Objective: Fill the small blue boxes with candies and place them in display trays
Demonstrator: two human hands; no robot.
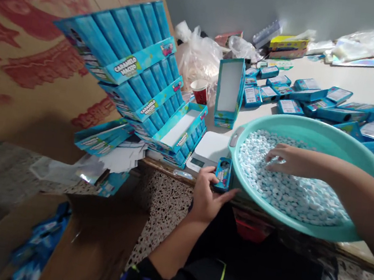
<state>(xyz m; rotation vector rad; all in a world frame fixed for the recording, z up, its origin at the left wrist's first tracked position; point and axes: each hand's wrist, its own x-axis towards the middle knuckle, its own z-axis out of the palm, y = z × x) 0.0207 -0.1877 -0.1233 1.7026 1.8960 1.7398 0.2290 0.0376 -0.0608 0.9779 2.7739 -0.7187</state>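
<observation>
In the head view, the left hand grips one small blue box at lower middle, just beside the one teal basin. The right hand, fingers loosely spread, rests among countless pale blue-white candies heaped inside, right of the frame's center.

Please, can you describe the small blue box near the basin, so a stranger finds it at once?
Find the big teal basin of pale candies on the table. At its left side, beside the white scale, stands a small blue box. It is the only box held in a hand, the left hand.
</observation>
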